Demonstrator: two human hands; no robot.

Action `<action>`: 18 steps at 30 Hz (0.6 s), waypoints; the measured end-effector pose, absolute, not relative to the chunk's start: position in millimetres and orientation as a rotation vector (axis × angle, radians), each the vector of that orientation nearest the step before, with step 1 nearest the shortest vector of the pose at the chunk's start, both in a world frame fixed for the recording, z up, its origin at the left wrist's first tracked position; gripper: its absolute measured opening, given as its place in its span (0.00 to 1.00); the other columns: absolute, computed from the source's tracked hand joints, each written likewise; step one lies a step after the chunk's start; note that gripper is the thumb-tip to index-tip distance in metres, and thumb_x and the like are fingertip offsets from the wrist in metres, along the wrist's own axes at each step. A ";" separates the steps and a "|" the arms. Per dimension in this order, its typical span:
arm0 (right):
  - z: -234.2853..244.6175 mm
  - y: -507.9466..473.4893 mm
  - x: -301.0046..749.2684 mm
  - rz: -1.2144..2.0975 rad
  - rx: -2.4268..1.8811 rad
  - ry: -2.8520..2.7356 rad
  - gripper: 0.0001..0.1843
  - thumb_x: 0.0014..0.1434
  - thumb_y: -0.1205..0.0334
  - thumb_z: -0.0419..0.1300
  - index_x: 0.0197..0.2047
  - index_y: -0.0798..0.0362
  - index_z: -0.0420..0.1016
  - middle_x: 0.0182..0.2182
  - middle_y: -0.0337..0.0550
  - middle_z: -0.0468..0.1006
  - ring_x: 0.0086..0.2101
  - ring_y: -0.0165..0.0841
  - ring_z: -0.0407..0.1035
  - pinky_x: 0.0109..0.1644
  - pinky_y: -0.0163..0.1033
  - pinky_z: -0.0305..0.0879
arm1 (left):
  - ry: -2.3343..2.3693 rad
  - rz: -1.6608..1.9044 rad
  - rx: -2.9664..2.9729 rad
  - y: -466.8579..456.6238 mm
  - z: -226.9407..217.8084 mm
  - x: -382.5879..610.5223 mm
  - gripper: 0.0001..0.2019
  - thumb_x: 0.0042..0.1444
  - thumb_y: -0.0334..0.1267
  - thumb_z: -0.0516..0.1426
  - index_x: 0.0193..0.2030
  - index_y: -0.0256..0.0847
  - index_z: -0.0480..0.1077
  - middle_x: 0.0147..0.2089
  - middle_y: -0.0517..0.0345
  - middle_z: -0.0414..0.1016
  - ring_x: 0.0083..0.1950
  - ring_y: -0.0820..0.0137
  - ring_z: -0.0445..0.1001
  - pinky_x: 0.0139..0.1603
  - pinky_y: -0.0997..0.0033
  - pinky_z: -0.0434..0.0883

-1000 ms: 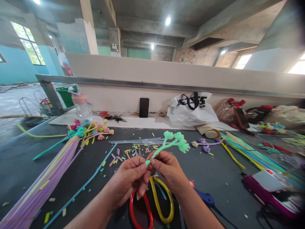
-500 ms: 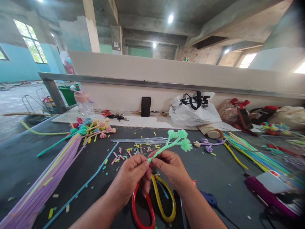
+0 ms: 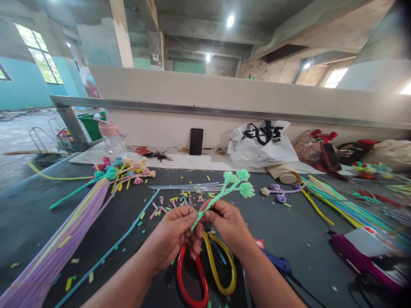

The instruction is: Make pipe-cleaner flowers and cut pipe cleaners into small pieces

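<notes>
Between my two hands is a mint-green pipe-cleaner flower sprig (image 3: 224,192), its twisted stem slanting up to the right and ending in several fluffy blossoms. My left hand (image 3: 176,229) pinches the stem near its lower end. Higher on the same stem, my right hand (image 3: 226,220) closes thumb and fingers round it. Scissors with one red and one yellow handle (image 3: 180,273) lie on the table just under my hands; their blade tips show behind my fingers.
Purple pipe cleaners (image 3: 73,231) with finished blossoms lie left. Clear sticks (image 3: 189,187) and clippings lie behind my hands. A phone (image 3: 196,141) leans on the back board beside a white bag (image 3: 261,143). Rightward are a blue glue gun (image 3: 279,263) and more pipe cleaners (image 3: 337,201).
The green sprig has shifted slightly down and left, and more of its stem end shows below my left fingertips. Both hands keep their hold.
</notes>
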State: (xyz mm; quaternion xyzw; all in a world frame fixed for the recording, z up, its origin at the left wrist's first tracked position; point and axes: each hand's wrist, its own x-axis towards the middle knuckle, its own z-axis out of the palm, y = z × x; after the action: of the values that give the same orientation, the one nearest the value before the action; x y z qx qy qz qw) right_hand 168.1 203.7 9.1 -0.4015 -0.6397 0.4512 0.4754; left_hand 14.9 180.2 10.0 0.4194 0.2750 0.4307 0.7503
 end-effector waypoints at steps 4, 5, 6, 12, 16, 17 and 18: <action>10.6 204.4 168.8 1.152 -0.970 -1.577 0.03 0.49 0.64 0.60 0.29 0.54 0.73 0.24 0.39 0.72 0.28 0.30 0.65 0.33 0.35 0.61 | 0.606 0.898 0.915 181.2 11.1 10.7 0.09 0.56 0.40 0.52 0.29 0.36 0.62 0.25 0.58 0.70 0.17 0.78 0.67 0.15 0.80 0.63; 11.0 204.6 169.0 1.177 -0.967 -1.576 0.03 0.49 0.64 0.60 0.29 0.55 0.73 0.23 0.38 0.71 0.27 0.30 0.65 0.32 0.35 0.61 | 0.614 0.888 0.919 180.9 12.1 10.3 0.09 0.56 0.39 0.52 0.29 0.36 0.62 0.25 0.58 0.70 0.17 0.78 0.67 0.15 0.80 0.63; 11.3 204.9 169.3 1.201 -0.962 -1.577 0.03 0.49 0.64 0.60 0.28 0.55 0.73 0.23 0.38 0.71 0.26 0.30 0.64 0.32 0.35 0.61 | 0.622 0.880 0.924 180.5 13.2 10.1 0.09 0.56 0.39 0.52 0.29 0.36 0.62 0.25 0.58 0.70 0.17 0.78 0.67 0.16 0.80 0.63; 11.9 206.5 171.5 1.143 -0.987 -1.674 0.04 0.50 0.63 0.60 0.28 0.55 0.73 0.23 0.38 0.71 0.26 0.30 0.64 0.31 0.34 0.60 | 0.644 0.841 0.934 180.3 17.5 10.5 0.09 0.56 0.38 0.52 0.28 0.36 0.62 0.24 0.58 0.70 0.15 0.79 0.66 0.15 0.81 0.63; 14.8 205.9 171.1 1.091 -0.996 -1.712 0.04 0.49 0.63 0.60 0.27 0.55 0.75 0.22 0.38 0.71 0.26 0.30 0.64 0.30 0.34 0.60 | 0.657 0.852 0.931 180.7 17.1 10.5 0.08 0.55 0.38 0.53 0.28 0.36 0.62 0.23 0.59 0.69 0.15 0.80 0.64 0.13 0.82 0.60; 15.4 205.7 170.9 1.083 -0.992 -1.715 0.04 0.49 0.63 0.60 0.27 0.54 0.75 0.21 0.38 0.71 0.26 0.30 0.64 0.30 0.34 0.60 | 0.660 0.857 0.927 180.6 16.7 10.6 0.08 0.54 0.38 0.53 0.28 0.36 0.62 0.23 0.60 0.68 0.14 0.80 0.63 0.13 0.82 0.59; 15.7 205.6 170.9 1.078 -0.989 -1.720 0.04 0.49 0.63 0.60 0.27 0.54 0.75 0.21 0.38 0.71 0.26 0.30 0.64 0.30 0.34 0.60 | 0.662 0.863 0.922 180.4 16.3 10.7 0.08 0.54 0.37 0.53 0.27 0.36 0.62 0.22 0.61 0.68 0.14 0.81 0.62 0.12 0.83 0.58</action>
State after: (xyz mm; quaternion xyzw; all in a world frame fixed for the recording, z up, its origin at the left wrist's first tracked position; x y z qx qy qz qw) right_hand 170.9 205.6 15.7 -0.3959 -0.6886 0.4316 0.4274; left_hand 10.7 180.4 16.3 0.4231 0.3036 0.3957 0.7565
